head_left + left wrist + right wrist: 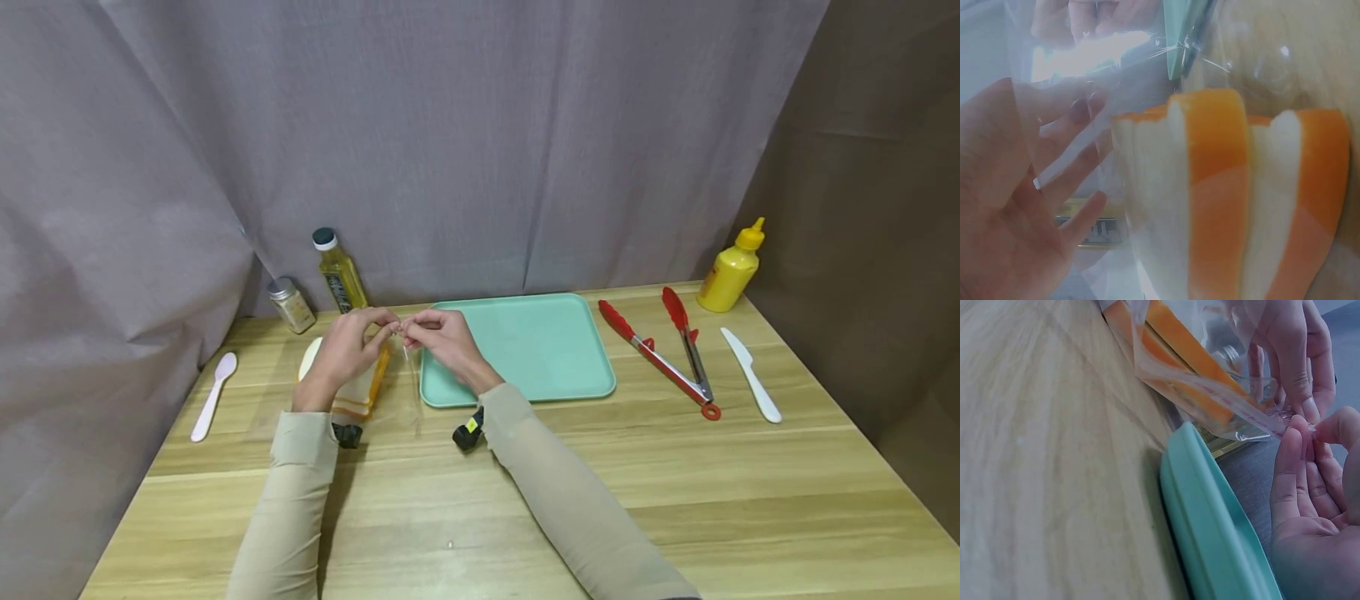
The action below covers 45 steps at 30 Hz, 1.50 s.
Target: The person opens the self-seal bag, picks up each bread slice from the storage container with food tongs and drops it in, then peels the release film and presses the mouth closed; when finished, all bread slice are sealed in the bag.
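A clear plastic bag point(1235, 407) holds slices of bread point(1219, 162) with orange-brown crusts, lying at the left edge of the tray. My left hand point(341, 354) reaches over the bread and pinches the bag's top edge. Right beside it, my right hand point(450, 343) pinches the same edge between thumb and fingers, above the tray's left side. In the right wrist view the fingertips of both hands almost meet at the bag's mouth strip. Whether the mouth is sealed there I cannot tell. Much of the bread is hidden by the left hand in the head view.
A green tray point(525, 346) lies in the middle. Behind the left hand stand an oil bottle point(341, 275) and a seasoning jar point(291, 306); a spoon point(214, 396) lies left. To the right are red tongs point(667, 367), a white knife point(752, 375) and a yellow squeeze bottle point(729, 275).
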Motion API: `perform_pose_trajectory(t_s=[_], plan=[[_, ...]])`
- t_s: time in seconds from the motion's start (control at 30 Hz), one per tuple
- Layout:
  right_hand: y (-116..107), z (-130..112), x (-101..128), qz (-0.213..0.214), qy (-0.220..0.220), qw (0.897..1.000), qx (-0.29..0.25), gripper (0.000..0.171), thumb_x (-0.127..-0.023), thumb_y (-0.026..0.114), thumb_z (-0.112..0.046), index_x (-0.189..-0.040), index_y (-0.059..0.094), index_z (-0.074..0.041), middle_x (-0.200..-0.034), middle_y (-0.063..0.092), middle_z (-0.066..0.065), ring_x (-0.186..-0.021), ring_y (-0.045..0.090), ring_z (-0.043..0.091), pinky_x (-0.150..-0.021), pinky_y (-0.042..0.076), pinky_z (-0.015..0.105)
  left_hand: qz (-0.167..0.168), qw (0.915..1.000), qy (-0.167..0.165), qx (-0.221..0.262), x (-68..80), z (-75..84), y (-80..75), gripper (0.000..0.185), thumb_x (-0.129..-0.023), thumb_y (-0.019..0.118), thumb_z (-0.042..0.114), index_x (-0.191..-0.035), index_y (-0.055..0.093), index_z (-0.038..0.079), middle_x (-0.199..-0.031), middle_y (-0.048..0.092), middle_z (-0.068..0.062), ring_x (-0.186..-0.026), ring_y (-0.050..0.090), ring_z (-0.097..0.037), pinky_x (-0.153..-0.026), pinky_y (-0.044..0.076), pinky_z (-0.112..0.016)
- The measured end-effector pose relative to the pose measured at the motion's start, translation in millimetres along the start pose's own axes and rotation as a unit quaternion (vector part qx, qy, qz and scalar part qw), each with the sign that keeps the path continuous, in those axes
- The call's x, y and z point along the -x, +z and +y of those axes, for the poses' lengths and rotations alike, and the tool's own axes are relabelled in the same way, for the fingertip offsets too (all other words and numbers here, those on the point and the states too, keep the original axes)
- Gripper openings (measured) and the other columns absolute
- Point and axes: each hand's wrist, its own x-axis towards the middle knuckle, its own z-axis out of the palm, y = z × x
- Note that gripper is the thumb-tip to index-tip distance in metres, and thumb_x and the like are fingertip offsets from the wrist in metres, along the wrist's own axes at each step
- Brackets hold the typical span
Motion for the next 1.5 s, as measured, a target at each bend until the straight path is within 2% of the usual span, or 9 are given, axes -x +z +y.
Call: perform_pose_trajectory(t_s=[0.27,0.43,0.6,0.8,0.9,1.0,1.13,1.3,1.5], plan=[[-3.7,-0.7,-0.8,0.002,0.006,1.0,0.002,0.015,-0.1,0.067,-0.004,-0.106,0.081,-0.001,-0.105,0.08,0.025,-0.079,0.077,0.015,-0.088,0.068,0.048,0.001,0.9999,0.0,0.011,-2.0,0.1,1.1,0.017,-0.109,0.067,0.024,-0.112,0.08,0.014,-0.114,0.083,-0.007,-0.112,0.075,-0.032,-0.099,0.059,-0.054],[-4.8,-0.4,-2.0,-0.008,0.015,1.0,-0.009,0.016,-0.102,0.066,-0.004,-0.108,0.08,0.001,-0.099,0.082,0.013,-0.081,0.078,0.016,-0.09,0.068,0.047,0.003,0.9998,-0.008,0.016,-1.0,0.4,0.9,0.019,-0.109,0.067,0.024,-0.113,0.081,0.012,-0.114,0.083,-0.008,-0.113,0.075,-0.033,-0.1,0.058,-0.055],[-5.0,-1.1,-1.3,-0.015,0.017,0.999,-0.03,0.02,-0.105,0.065,-0.01,-0.109,0.079,0.003,-0.095,0.081,0.007,-0.083,0.078,0.017,-0.096,0.066,0.053,0.004,0.9997,-0.013,0.02,-1.5,0.1,1.3,0.02,-0.109,0.068,0.026,-0.112,0.081,0.011,-0.112,0.083,-0.009,-0.112,0.075,-0.033,-0.101,0.058,-0.055],[-4.8,-4.1,-1.0,-0.014,0.017,0.999,-0.029,0.02,-0.103,0.075,-0.017,-0.111,0.081,0.001,-0.102,0.08,0.022,-0.083,0.077,0.016,-0.095,0.066,0.054,0.003,0.9995,-0.021,0.023,-3.0,3.5,-1.6,0.022,-0.108,0.07,0.029,-0.111,0.082,0.011,-0.11,0.083,-0.009,-0.111,0.077,-0.033,-0.1,0.059,-0.055],[-2.9,-3.5,-0.4,-0.014,0.02,1.0,-0.012,0.016,-0.104,0.073,-0.011,-0.111,0.08,0.001,-0.104,0.08,0.022,-0.082,0.077,0.014,-0.092,0.067,0.05,-0.01,0.9993,-0.026,0.024,-2.4,2.2,-2.3,0.024,-0.108,0.07,0.03,-0.112,0.082,0.009,-0.111,0.084,-0.009,-0.11,0.077,-0.032,-0.099,0.06,-0.055],[-0.3,-1.6,-0.7,-0.016,0.025,1.0,-0.01,0.016,-0.103,0.067,-0.005,-0.111,0.079,0.002,-0.101,0.081,0.013,-0.082,0.076,0.013,-0.089,0.068,0.044,-0.018,0.9989,-0.034,0.025,-0.9,1.1,-3.6,0.027,-0.108,0.07,0.032,-0.113,0.083,0.009,-0.112,0.084,-0.009,-0.111,0.077,-0.031,-0.099,0.061,-0.054],[1.6,0.0,-0.6,-0.017,0.035,0.999,-0.014,0.017,-0.1,0.067,-0.002,-0.111,0.079,0.002,-0.101,0.081,0.01,-0.083,0.076,0.013,-0.086,0.068,0.037,-0.017,0.9989,-0.036,0.026,0.8,-0.3,-3.8,0.026,-0.108,0.07,0.029,-0.113,0.082,0.007,-0.111,0.084,-0.011,-0.112,0.077,-0.033,-0.1,0.06,-0.055],[-0.4,-1.4,0.3,-0.01,0.043,0.999,-0.027,0.017,-0.102,0.065,-0.003,-0.111,0.078,0.003,-0.099,0.081,0.01,-0.085,0.077,0.014,-0.093,0.068,0.044,-0.013,0.9988,-0.036,0.03,-1.4,-0.3,-0.1,0.026,-0.108,0.07,0.028,-0.113,0.082,0.006,-0.11,0.083,-0.011,-0.111,0.077,-0.033,-0.099,0.06,-0.054],[-0.7,-1.1,-0.4,-0.011,0.05,0.998,-0.038,0.018,-0.105,0.069,-0.008,-0.115,0.078,0.005,-0.098,0.08,0.006,-0.086,0.077,0.013,-0.101,0.064,0.052,-0.012,0.9984,-0.049,0.025,-1.3,0.1,0.1,0.026,-0.108,0.07,0.03,-0.111,0.082,0.008,-0.11,0.084,-0.01,-0.109,0.077,-0.033,-0.098,0.06,-0.054]])
